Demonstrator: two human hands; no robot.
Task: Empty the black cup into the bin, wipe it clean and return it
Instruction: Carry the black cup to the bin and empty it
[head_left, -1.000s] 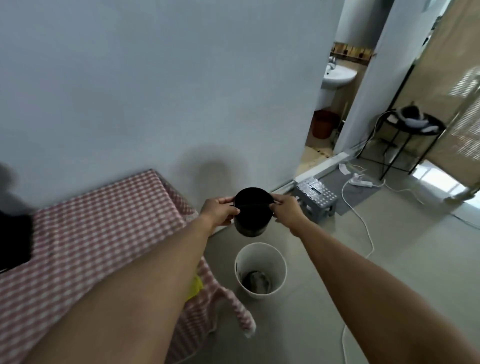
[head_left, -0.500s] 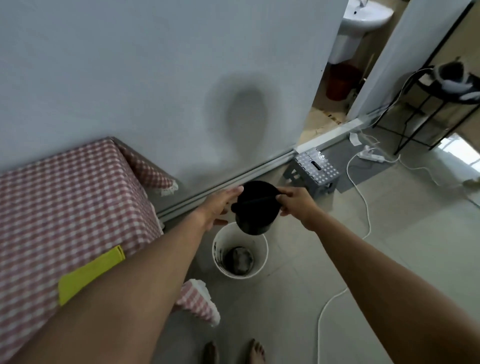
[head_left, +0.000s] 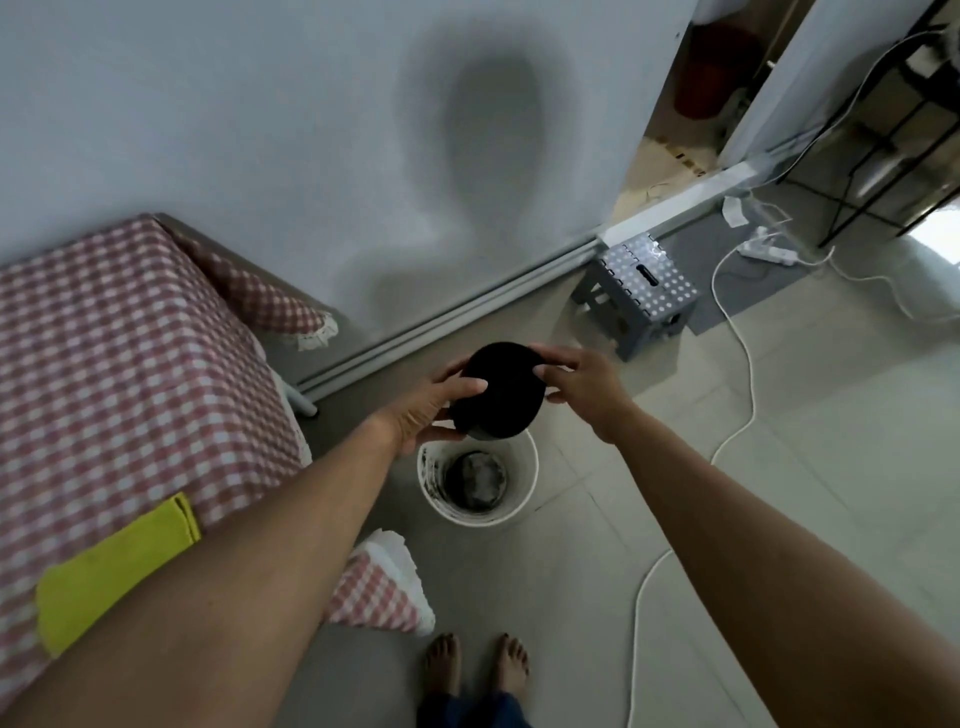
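The black cup (head_left: 501, 392) is turned over, its flat base facing me and its mouth pointing down, held just above the white bin (head_left: 524, 480) on the floor. My left hand (head_left: 428, 408) grips its left side and my right hand (head_left: 584, 382) grips its right side. The bin holds dark residue at its bottom. A yellow cloth (head_left: 111, 574) lies on the checked tablecloth near its front edge, partly behind my left forearm.
A table with a red-and-white checked cloth (head_left: 119, 358) stands at the left. A grey perforated step stool (head_left: 641, 293) sits by the wall. A white cable (head_left: 737, 358) and power strip (head_left: 771, 252) lie on the floor at right. My bare feet (head_left: 475, 667) stand below the bin.
The cup has tipped from upright to upside down over the bin. My view has tilted down and closer to the bin, bringing my feet into sight.
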